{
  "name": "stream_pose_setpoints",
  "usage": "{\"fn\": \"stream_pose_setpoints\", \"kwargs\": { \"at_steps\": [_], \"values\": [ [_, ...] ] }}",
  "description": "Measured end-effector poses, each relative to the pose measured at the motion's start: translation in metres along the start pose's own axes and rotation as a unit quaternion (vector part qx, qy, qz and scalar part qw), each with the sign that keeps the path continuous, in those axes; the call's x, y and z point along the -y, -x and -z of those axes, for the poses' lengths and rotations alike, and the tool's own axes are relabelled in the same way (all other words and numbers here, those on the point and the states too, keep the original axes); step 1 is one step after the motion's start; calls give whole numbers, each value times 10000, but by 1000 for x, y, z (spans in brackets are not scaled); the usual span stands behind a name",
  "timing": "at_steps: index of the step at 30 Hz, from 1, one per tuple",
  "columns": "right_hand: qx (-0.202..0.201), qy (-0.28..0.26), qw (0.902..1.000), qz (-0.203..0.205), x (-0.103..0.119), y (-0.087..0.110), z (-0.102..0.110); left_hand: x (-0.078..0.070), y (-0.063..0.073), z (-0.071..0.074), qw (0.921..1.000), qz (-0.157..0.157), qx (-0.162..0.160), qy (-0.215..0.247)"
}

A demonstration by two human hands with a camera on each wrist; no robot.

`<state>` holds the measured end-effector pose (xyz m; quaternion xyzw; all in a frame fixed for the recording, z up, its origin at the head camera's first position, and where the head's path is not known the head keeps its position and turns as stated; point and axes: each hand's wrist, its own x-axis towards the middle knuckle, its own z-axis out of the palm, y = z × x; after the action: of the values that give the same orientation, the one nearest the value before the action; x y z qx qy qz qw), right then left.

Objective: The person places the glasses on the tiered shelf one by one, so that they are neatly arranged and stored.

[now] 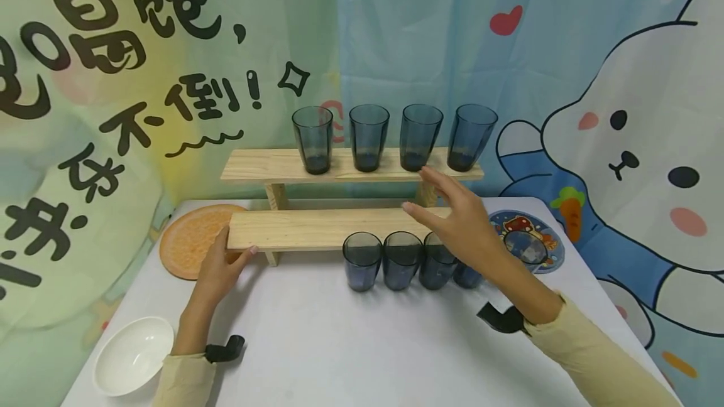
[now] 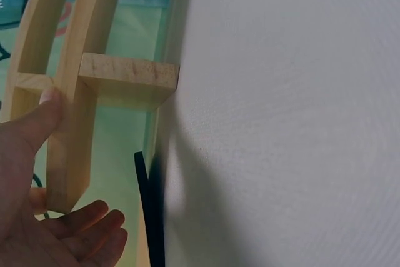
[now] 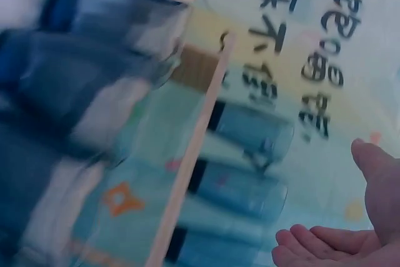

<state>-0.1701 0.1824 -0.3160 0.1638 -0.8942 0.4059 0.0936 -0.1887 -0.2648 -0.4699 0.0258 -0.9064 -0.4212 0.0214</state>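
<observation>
A two-tier wooden shelf (image 1: pixel 339 228) stands on the white table. My left hand (image 1: pixel 217 269) holds the left end of its lower board, the thumb (image 2: pixel 47 114) on the board and the fingers around the end. My right hand (image 1: pixel 460 218) is held open over the right end of the lower board, its fingers apart and nothing in them. Several blue-grey glasses (image 1: pixel 369 137) are lined up on the upper board. Below my right hand, more such glasses (image 1: pixel 362 262) stand in a row on the table before the shelf, partly hidden by the hand and forearm.
An orange round mat (image 1: pixel 195 237) lies behind my left hand. At the front left is a white bowl (image 1: pixel 134 357). Another glass (image 1: pixel 526 250) is by a blue patterned plate (image 1: pixel 543 234) at the right. A printed curtain (image 1: pixel 396 30) hangs behind the table.
</observation>
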Motion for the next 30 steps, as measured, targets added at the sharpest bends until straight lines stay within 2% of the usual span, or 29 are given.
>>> {"fn": "stream_pose_setpoints", "kwargs": {
  "at_steps": [3,7,12,15,19,23,30],
  "values": [
    [-423,169,9988,-194,-26,27,17,0,0,-1,10000,-7,9,12],
    [-968,435,9927,-572,-61,54,36,0,0,-1,10000,23,31,-13],
    [-1224,747,9817,-1256,-110,78,51,1,-1,0,10000,29,58,-35],
    [-1268,778,9776,-1488,-136,92,52,1,-1,-1,10000,20,72,-25],
    [-1312,765,9752,-1609,-159,103,49,0,-2,0,10000,5,69,-19],
    [-1283,470,9750,-1750,-176,108,46,1,-2,0,10000,5,46,-34],
    [-1354,24,9677,-2125,-192,111,37,2,-1,-1,9999,102,87,-69]
  ]
}}
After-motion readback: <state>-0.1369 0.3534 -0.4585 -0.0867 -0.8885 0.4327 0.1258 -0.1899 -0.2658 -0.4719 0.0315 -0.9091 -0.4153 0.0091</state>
